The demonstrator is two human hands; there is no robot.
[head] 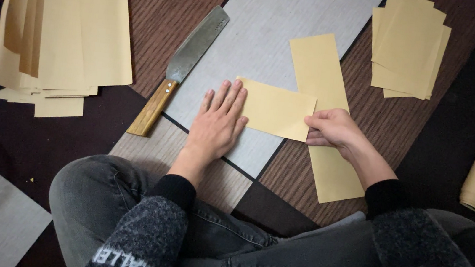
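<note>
We see a yellow paper sheet (276, 109) lying flat and skewed, its right edge pinched in our right grip (330, 129), its left edge under our left grip's (218, 122) fingertips.

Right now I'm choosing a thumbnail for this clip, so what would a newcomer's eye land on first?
First, the two hands at the centre: the left hand pressed flat on a folded yellow paper strip while the right hand pinches its right edge. Next, the big cleaver with its wooden handle, lying slantwise on the grey board just left of the hands. Yellow paper stacks sit at the upper left and upper right.
</note>
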